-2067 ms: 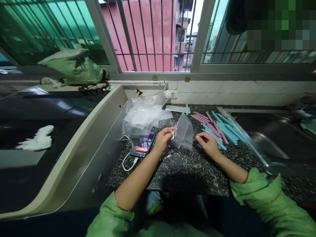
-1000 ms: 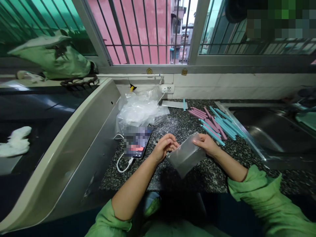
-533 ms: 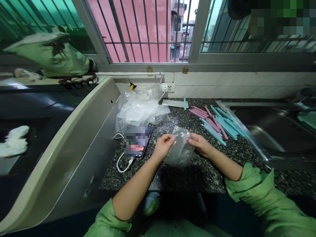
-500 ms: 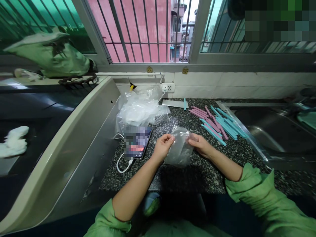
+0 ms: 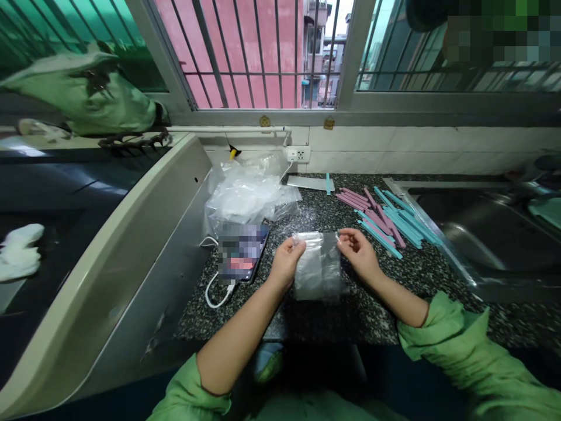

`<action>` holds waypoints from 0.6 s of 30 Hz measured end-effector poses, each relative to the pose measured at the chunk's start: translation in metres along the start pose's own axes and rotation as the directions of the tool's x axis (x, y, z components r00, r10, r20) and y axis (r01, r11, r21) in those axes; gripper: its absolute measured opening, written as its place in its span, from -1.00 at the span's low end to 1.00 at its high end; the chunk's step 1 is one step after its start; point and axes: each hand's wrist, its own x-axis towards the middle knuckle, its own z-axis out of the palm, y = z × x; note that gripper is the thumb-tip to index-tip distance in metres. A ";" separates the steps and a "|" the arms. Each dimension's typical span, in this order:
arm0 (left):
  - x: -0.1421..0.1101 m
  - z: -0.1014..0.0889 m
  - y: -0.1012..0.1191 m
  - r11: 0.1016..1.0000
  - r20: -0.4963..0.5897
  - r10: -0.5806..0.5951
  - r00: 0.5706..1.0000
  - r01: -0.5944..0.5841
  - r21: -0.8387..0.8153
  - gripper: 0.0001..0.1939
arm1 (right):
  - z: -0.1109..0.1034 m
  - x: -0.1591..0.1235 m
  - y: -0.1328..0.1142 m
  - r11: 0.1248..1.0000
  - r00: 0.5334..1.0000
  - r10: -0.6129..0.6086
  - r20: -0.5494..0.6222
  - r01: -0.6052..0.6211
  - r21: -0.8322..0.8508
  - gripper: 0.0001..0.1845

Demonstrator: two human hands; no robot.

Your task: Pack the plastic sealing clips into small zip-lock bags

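Note:
A clear plastic bag [image 5: 316, 269] is stretched between my two hands above the speckled dark countertop [image 5: 368, 316]. My left hand [image 5: 286, 260] pinches its upper left corner between thumb and fingers. At the upper right corner, my right hand [image 5: 360, 251] grips the edge with its fingertips. The bag hangs flat, with its top edge held taut. To the right of my right hand lie several pink sticks [image 5: 352, 199] and blue sticks [image 5: 401, 225], flat and narrow. Left of my left hand is a phone [image 5: 245, 257] with a white cable plugged in.
A heap of clear plastic bags [image 5: 245, 193] lies behind the phone. A metal sink [image 5: 473, 228] is set in at right. Near the wall socket [image 5: 301, 154] rests a pale flat strip [image 5: 309, 183] with one blue stick. A cream-edged panel [image 5: 144, 234] rises at left.
The bag is spread wider and flatter than before, and its top edge is straighter. My right hand has moved slightly right and up, now holding the corner with fingertips.

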 end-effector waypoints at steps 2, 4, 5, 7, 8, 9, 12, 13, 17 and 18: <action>0.000 0.000 0.000 0.999 -0.015 -0.010 1.000 0.010 -0.039 -0.65 | 0.000 -0.002 -0.002 0.992 0.993 -0.097 -0.061 0.091 -0.085 -0.73; 0.000 0.000 0.000 0.999 -0.014 -0.014 1.000 0.013 -0.039 -0.66 | 0.002 -0.006 -0.004 0.969 0.987 -0.163 0.011 0.163 -0.185 -0.82; 0.000 0.000 -0.001 0.999 -0.012 -0.010 1.000 0.010 -0.034 -0.66 | 0.004 -0.007 -0.004 0.954 0.981 -0.183 0.067 0.194 -0.227 -0.84; 0.000 0.000 -0.001 1.000 -0.004 0.000 1.000 0.000 -0.023 -0.66 | 0.007 -0.010 -0.004 0.933 0.966 -0.195 0.171 0.236 -0.272 -0.81; 0.000 0.000 -0.002 1.000 0.001 0.003 1.000 -0.003 -0.018 -0.66 | 0.007 -0.011 -0.004 0.932 0.961 -0.185 0.203 0.237 -0.275 -0.80; 0.000 0.000 -0.002 1.000 0.002 0.008 1.000 -0.008 -0.013 -0.65 | 0.008 -0.012 -0.003 0.937 0.962 -0.169 0.214 0.224 -0.269 -0.78; 0.000 -0.001 -0.002 1.000 -0.010 0.023 1.000 -0.023 -0.013 -0.63 | 0.006 -0.012 -0.003 0.963 0.986 -0.149 0.069 0.161 -0.215 -0.72; 0.001 -0.001 -0.002 0.999 -0.017 0.032 0.999 -0.032 -0.018 -0.63 | 0.004 -0.012 -0.003 0.968 0.987 -0.159 -0.011 0.154 -0.199 -0.69; 0.001 0.000 -0.003 0.997 -0.027 0.065 0.997 -0.067 -0.049 -0.63 | 0.004 -0.014 -0.005 0.949 0.981 -0.194 -0.007 0.186 -0.256 -0.78; 0.000 0.001 -0.003 0.996 -0.028 0.070 0.997 -0.072 -0.055 -0.63 | 0.006 -0.015 -0.005 0.942 0.982 -0.177 0.066 0.188 -0.277 -0.79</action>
